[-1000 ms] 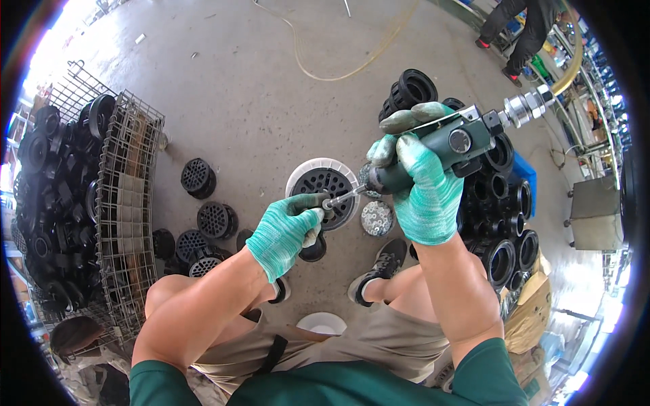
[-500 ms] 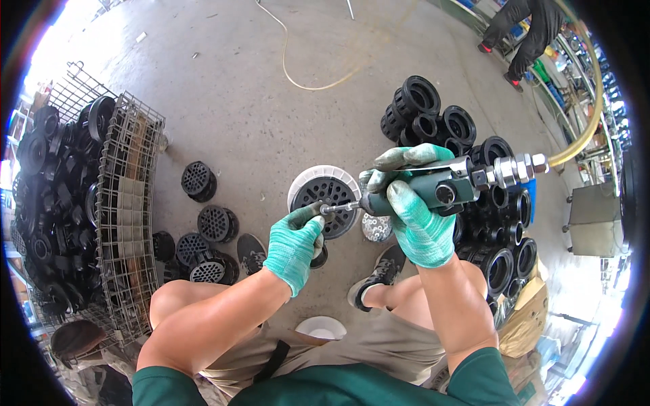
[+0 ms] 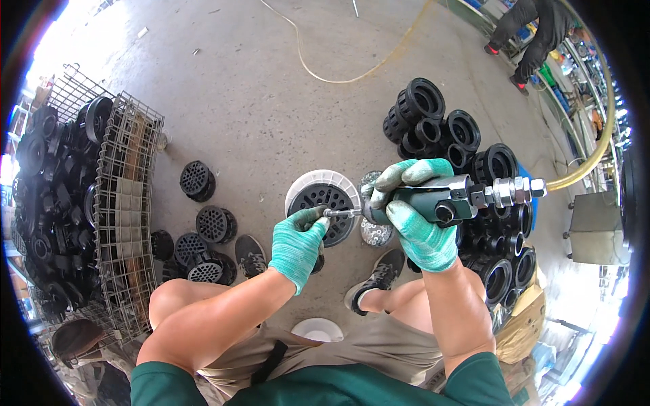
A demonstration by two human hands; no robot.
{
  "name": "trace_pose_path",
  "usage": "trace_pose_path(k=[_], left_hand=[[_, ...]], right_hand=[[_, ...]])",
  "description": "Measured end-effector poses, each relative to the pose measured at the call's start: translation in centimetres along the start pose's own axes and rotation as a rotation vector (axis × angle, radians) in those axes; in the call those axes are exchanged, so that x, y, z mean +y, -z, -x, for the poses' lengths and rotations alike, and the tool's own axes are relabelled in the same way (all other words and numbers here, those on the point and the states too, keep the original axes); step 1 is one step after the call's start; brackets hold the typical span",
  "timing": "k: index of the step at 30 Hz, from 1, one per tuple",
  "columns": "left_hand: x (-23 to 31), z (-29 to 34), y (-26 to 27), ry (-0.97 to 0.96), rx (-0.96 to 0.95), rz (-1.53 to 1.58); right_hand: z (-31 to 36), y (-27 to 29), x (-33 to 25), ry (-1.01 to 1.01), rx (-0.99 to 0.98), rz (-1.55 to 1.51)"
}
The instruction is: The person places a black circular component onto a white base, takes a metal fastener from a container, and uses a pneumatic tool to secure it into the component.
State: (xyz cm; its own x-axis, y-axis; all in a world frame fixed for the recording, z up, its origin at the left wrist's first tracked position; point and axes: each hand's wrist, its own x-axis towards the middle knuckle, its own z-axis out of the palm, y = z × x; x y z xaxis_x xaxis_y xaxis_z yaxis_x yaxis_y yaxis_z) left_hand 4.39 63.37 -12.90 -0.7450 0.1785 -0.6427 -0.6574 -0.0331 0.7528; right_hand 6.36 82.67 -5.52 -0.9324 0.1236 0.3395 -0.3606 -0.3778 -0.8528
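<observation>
My right hand is wrapped round the dark green body of an air screwdriver, which lies nearly level with its bit pointing left. My left hand, in a matching green glove, pinches a small metal fastener against the bit's tip; its shape is mostly hidden by the fingertips. Beneath both hands, a round black slotted grate sits on a white ring-shaped stand. A container of small metal washers or nuts stands beside it, partly behind the tool.
On the left, a wire cage is piled with black plastic parts. Several perforated black grates lie near my left shoe. Black ring-shaped parts are stacked at right. A yellowish air hose trails from the tool; another person's legs show far right.
The screwdriver has come down slightly, and my left hand has shifted a little right with its pinch kept at the bit tip. The hose loop on the floor appears slightly displaced.
</observation>
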Motion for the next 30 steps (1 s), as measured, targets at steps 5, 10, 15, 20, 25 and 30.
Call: trace_pose_path(k=[5, 10, 15, 20, 25, 30], left_hand=[[0.4, 0.5, -0.1, -0.032, -0.003, -0.044], [0.2, 1.0, -0.6, -0.115, -0.005, -0.022], [-1.2, 1.4, -2.5, -0.172, 0.024, 0.035], [-2.3, 2.1, -5.1, -0.218, 0.098, 0.242], [-3.7, 2.1, -5.1, -0.252, 0.122, 0.253], [-3.9, 2.2, -3.8, -0.256, 0.070, 0.168]], right_hand=[[0.4, -0.2, 0.4, 0.004, 0.212, -0.038], [0.3, 0.0, -0.2, -0.043, 0.433, -0.120], [-0.1, 0.7, -1.3, -0.080, 0.578, -0.152], [-0.1, 2.5, -0.9, -0.057, 0.579, -0.165], [0.1, 3.1, -1.1, -0.071, 0.475, -0.177], [0.2, 3.9, -1.3, -0.133, 0.424, -0.185]])
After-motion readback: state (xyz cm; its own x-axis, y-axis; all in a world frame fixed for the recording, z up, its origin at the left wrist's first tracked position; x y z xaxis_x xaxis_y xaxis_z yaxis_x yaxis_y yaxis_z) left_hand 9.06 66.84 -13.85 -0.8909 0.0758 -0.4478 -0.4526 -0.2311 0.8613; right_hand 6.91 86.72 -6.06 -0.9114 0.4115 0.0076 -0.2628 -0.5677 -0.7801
